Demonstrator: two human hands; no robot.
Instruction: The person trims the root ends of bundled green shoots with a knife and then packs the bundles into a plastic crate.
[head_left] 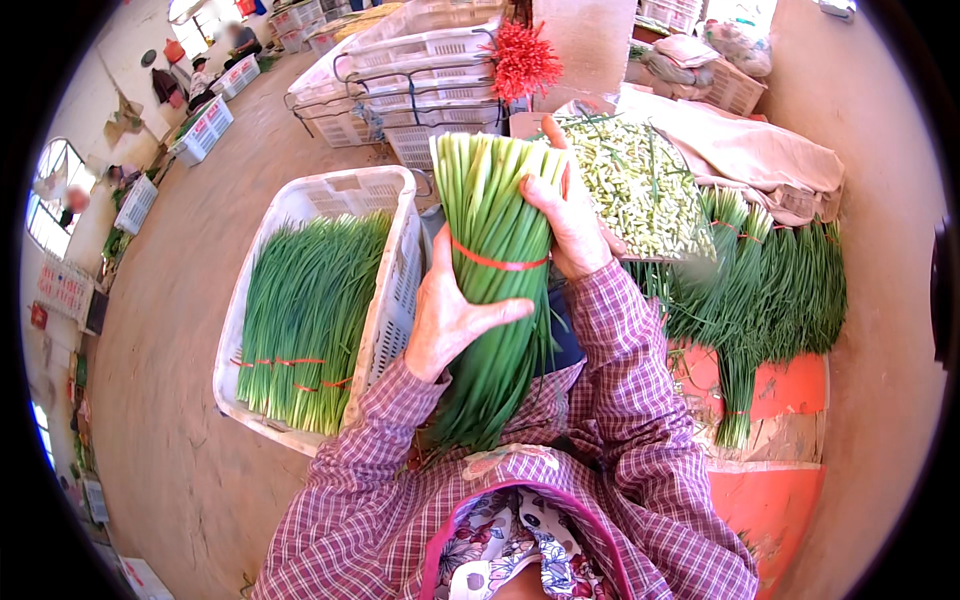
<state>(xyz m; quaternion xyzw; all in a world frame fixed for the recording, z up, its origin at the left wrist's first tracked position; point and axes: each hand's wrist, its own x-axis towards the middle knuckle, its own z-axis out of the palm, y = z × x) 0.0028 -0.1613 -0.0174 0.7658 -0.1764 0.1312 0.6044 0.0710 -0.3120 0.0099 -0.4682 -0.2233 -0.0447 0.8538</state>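
Note:
A thick bundle of garlic chives, bound by a red tie, stands up in front of my chest with its pale stem ends at the top. My left hand grips its left side below the tie, the thumb lying across the green leaves and the other fingers partly hidden behind. Up at the pale end, my right hand clasps the right side, its thumb against the stems. The leaf tips hang down toward my lap.
On the left a white plastic crate holds tied chives. Cut stem ends cover a surface at the right, with more chive bundles beyond. Stacked crates and a bunch of red ties are ahead. People sit far left.

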